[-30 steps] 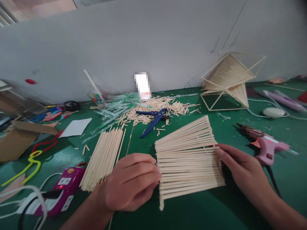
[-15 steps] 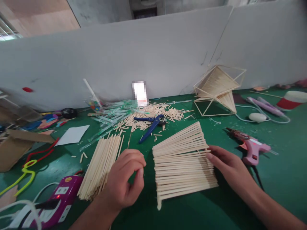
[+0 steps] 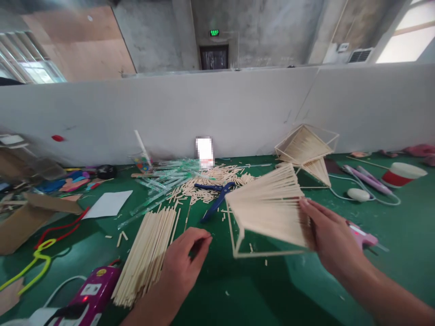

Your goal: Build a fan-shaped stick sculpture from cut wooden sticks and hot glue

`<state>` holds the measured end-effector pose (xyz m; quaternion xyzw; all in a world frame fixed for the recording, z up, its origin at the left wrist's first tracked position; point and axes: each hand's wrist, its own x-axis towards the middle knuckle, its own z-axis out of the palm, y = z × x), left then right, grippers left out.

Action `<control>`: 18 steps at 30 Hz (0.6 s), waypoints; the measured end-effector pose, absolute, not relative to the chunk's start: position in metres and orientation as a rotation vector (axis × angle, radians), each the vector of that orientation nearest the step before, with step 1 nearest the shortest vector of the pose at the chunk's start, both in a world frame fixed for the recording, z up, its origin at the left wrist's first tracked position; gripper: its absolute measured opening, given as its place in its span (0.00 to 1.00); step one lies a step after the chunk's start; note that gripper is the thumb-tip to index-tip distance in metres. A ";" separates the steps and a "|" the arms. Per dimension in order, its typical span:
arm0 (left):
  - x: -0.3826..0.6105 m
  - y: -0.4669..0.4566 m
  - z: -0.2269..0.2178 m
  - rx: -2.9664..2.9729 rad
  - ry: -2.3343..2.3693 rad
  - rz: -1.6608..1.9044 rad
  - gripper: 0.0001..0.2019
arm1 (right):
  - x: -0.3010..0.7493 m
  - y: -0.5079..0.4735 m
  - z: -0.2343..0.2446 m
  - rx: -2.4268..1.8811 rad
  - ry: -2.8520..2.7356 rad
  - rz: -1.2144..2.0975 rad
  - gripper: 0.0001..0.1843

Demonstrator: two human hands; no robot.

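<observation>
My right hand [image 3: 328,231] grips the right edge of a wooden stick frame model [image 3: 272,208], thumb on the near side. The model is lifted and tilted off the green table; its fanned rows of thin sticks form a twisted surface, and an open square frame shows underneath. My left hand [image 3: 186,258] is just left of the model, apart from it, with fingers curled and thumb drawn to the fingertips; nothing shows between them. Beside its wrist lies a bundle of loose wooden sticks [image 3: 147,253]. Partly hidden behind my right hand is a pink glue gun [image 3: 362,235].
Blue pliers [image 3: 217,203] rest by a heap of short stick pieces [image 3: 193,190] and clear glue sticks [image 3: 159,181]. A second stick model [image 3: 302,145] stands by the low wall. At left are a purple power strip [image 3: 98,290], white paper [image 3: 108,203] and cardboard [image 3: 37,226].
My right hand has lifted and tipped the stick model, so its open frame shows. My left hand has shifted slightly right and down, its thumb closer to the fingers. The camera has tilted up.
</observation>
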<state>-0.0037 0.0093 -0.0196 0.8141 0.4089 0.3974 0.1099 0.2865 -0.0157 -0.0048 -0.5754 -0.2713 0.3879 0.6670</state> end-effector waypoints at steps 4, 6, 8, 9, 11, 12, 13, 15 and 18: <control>-0.004 0.013 -0.025 2.399 1.252 1.163 0.06 | 0.295 0.058 0.014 -1.217 -0.698 0.826 0.13; -0.005 0.013 -0.027 2.401 1.243 1.137 0.06 | 0.300 0.100 0.016 -1.216 -0.743 0.815 0.15; -0.005 0.013 -0.028 2.404 1.212 1.123 0.07 | 0.304 0.139 0.013 -1.236 -0.778 0.806 0.16; -0.005 0.013 -0.028 2.409 1.200 1.111 0.08 | 0.305 0.158 0.010 -1.254 -0.786 0.792 0.17; -0.005 0.013 -0.028 2.429 1.194 1.089 0.10 | 0.307 0.189 0.001 -1.302 -0.786 0.756 0.18; -0.005 0.012 -0.028 2.441 1.202 1.069 0.10 | 0.308 0.202 -0.006 -1.328 -0.779 0.732 0.18; -0.005 0.012 -0.029 2.452 1.209 1.049 0.11 | 0.309 0.214 -0.013 -1.353 -0.772 0.709 0.18; -0.005 0.011 -0.029 2.465 1.213 1.013 0.12 | 0.312 0.233 -0.026 -1.394 -0.768 0.666 0.18; -0.007 0.011 -0.029 2.470 1.208 0.972 0.13 | 0.319 0.253 -0.043 -1.448 -0.774 0.595 0.18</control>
